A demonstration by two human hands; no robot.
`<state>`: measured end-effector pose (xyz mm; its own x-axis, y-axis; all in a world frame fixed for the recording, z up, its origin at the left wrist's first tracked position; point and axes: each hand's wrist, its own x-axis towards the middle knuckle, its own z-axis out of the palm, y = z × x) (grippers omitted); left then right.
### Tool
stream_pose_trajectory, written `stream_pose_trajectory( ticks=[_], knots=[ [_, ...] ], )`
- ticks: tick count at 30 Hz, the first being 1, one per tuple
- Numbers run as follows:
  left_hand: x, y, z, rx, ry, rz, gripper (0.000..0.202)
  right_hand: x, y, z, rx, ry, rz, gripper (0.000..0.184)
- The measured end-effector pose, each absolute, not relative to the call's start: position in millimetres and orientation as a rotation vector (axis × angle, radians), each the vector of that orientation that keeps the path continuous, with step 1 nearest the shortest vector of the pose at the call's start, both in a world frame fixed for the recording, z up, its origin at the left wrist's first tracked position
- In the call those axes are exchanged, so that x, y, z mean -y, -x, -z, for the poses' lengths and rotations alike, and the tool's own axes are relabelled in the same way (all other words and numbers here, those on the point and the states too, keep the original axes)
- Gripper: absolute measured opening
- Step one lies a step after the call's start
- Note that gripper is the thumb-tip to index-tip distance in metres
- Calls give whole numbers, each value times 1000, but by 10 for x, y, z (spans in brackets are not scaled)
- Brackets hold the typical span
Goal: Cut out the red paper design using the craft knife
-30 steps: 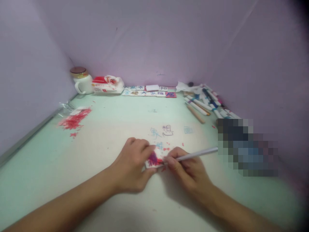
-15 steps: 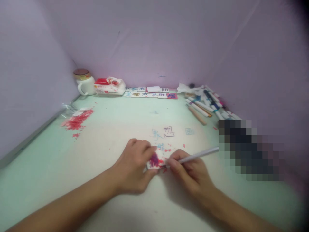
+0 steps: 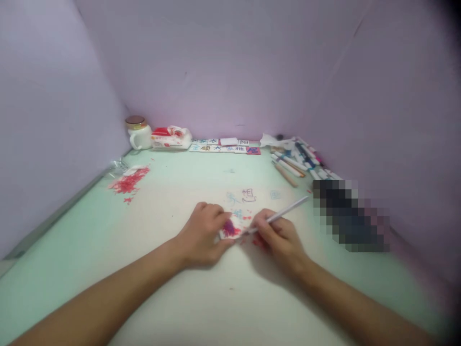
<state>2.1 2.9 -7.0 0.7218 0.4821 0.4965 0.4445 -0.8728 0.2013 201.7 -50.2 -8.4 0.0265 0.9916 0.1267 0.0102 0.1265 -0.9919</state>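
Since half a second ago my head has lifted, so both hands sit a little higher and smaller in the frame, and the pen now slants more steeply up to the right.

My left hand (image 3: 201, 235), just left of centre, has its fingers curled together, pinching the left edge of a small white piece (image 3: 230, 228) smeared with red and purple and pressing it flat on the table (image 3: 173, 298). My right hand (image 3: 279, 238), just right of centre, is closed around a thin white pen (image 3: 284, 215); its tip touches the right edge of the piece, and its far end points to the upper right. The piece lies between my two hands, at the centre of the frame. A few red bits lie on the table by my right hand.

Just above the piece there is faint blue and dark writing (image 3: 248, 194) on the tabletop. At the left, red crumbs (image 3: 129, 180) are scattered. Along the back wall, from left to right, stand a white mug (image 3: 139, 134) with a brown lid, a red and white packet (image 3: 171, 138), a row of small lettered tiles (image 3: 223, 146), and a heap of markers (image 3: 298, 161). A blurred patch (image 3: 349, 216) covers something at the right. Lilac walls close in on three sides.
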Motion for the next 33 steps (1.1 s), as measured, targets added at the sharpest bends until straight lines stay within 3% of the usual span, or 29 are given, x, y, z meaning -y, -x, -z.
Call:
stream_pose_trajectory(
  ticks=[7,16,22,28,33],
  knots=[
    [-88,68,36,-677,-2980,-1425,33,351,-2075,128,876,1110,-1002,39],
    [-249,169,121,-575,-2973,-1251,29,284,-2082,170,794,1107,-984,42],
    [-344,184,165,-571,-2917,-1134,36,245,-2102,240,809,1147,-1009,28],
    [-341,180,229,-807,-2742,-1272,53,222,-2104,260,819,1209,-1029,22],
    [-414,216,254,-1100,-2548,-1303,43,221,-2113,252,829,1244,-1045,21]
  ],
)
